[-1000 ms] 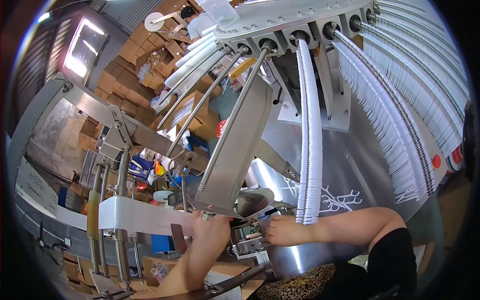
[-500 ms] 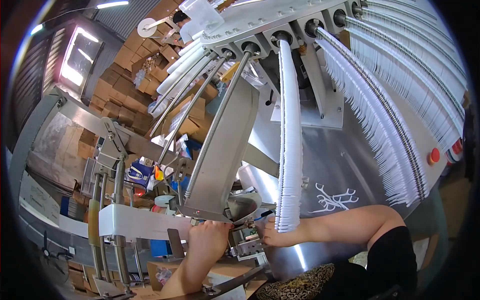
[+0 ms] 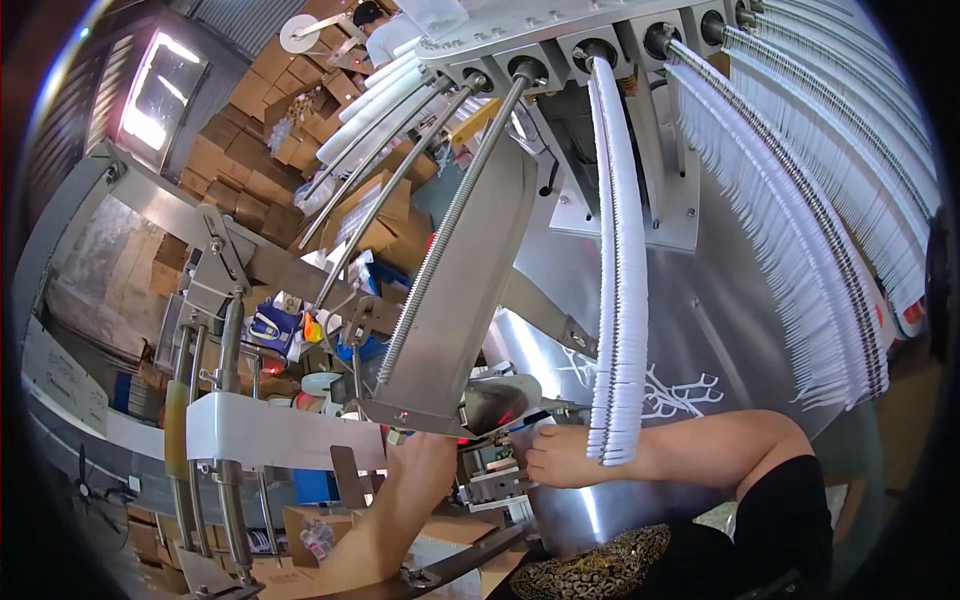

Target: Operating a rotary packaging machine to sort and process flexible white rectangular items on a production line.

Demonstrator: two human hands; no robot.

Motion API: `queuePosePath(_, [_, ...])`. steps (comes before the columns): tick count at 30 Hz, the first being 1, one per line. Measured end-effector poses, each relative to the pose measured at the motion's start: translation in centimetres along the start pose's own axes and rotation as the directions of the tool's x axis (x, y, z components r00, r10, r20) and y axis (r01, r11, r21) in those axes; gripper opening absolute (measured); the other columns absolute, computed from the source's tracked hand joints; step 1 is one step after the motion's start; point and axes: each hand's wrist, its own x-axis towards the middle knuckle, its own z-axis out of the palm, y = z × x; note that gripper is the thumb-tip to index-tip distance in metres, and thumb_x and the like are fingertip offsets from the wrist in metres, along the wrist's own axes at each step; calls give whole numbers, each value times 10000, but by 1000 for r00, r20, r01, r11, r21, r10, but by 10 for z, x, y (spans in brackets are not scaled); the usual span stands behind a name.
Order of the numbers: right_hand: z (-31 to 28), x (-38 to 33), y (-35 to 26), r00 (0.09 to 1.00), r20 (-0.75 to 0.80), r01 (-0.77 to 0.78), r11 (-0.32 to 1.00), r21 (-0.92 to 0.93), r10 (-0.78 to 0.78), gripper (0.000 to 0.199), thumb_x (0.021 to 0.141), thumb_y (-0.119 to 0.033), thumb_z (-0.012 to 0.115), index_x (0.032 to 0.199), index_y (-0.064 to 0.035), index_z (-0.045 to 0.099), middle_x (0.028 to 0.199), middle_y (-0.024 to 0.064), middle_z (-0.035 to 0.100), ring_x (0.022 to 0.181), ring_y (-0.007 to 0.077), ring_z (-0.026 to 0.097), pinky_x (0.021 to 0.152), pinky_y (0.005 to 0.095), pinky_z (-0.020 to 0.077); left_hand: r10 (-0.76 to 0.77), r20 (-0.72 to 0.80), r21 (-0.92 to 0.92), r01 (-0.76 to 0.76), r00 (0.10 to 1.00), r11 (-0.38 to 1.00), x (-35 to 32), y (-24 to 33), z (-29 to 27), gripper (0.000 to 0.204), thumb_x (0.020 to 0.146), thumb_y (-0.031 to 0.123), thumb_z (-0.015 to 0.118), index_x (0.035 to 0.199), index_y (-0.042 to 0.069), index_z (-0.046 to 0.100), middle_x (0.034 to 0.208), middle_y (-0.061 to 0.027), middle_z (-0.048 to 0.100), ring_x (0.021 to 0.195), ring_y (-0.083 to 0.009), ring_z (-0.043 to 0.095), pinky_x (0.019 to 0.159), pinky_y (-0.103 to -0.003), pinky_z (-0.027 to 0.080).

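Note:
My left hand [image 3: 420, 465] reaches up under the lower end of a slanted metal plate [image 3: 450, 300], beside the end of a white strip [image 3: 290, 430]. Its fingers are hidden there. My right hand [image 3: 570, 456] is closed, fingers curled, at a small metal mechanism [image 3: 495, 485]; whatever it may hold is hidden. A rod packed with thin white plastic pieces [image 3: 620, 300] hangs down in front of my right wrist. Loose white branched plastic pieces [image 3: 685, 392] lie on the steel tabletop [image 3: 690, 300] beyond my right forearm.
More rods loaded with white pieces [image 3: 790, 230] fan out at the right from a metal hub [image 3: 560, 40]. Bare spring-wound rods [image 3: 455, 220] slope down at the left. Rollers [image 3: 232, 360] carry the strip. Cardboard boxes [image 3: 225, 160] and a person [image 3: 385, 35] are behind.
My left hand has moved further under the plate, and its fingers have gone out of sight. The rods and plate appear shifted right in the view. My right hand stays at the mechanism.

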Motion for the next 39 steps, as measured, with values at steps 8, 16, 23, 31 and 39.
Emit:
queuePosePath(8, [-7, 5, -3, 955, 293, 3, 989, 147, -47, 168, 718, -112, 482, 739, 18, 587, 840, 193, 577, 855, 352, 538, 743, 388, 449, -81, -74, 62, 86, 994, 994, -9, 26, -79, 100, 771, 77, 479, 826, 40, 554, 742, -149, 583, 674, -292, 581, 529, -322, 448])
queuePosePath(16, [-8, -2, 2, 961, 236, -219, 919, 327, 145, 202, 747, -131, 474, 812, 34, 572, 908, 205, 563, 862, 358, 533, 771, 393, 443, -344, -700, -265, 221, 625, 939, -12, 11, -117, 173, 888, 149, 438, 814, 0, 486, 657, -18, 466, 539, -105, 394, 492, -221, 310])
queuePosePath(23, [-10, 1, 1, 968, 219, -197, 918, 345, 125, 216, 744, -134, 475, 839, 42, 556, 924, 203, 554, 868, 359, 528, 785, 395, 438, -518, -702, -489, 198, 488, 850, -16, 7, -133, 132, 864, 110, 454, 799, 2, 493, 658, -103, 477, 549, -210, 430, 513, -288, 350])
queuePosePath(31, [-16, 3, 1, 953, 300, 9, 993, 120, -45, 185, 743, -131, 474, 792, 27, 557, 824, 174, 564, 847, 346, 531, 768, 378, 441, -411, -547, -368, 231, 729, 900, -28, 2, -126, 141, 860, 105, 447, 779, -2, 492, 655, -144, 490, 567, -283, 463, 538, -330, 374])
queuePosePath(39, [-8, 18, -13, 994, -82, -81, 992, -92, 73, 295, 705, -243, 551, 914, -36, 538, 735, 53, 555, 712, 191, 545, 591, 320, 426, -421, -539, -394, 224, 730, 892, -34, -5, -116, 188, 883, 140, 424, 794, -8, 497, 632, -99, 473, 575, -202, 441, 547, -302, 361])
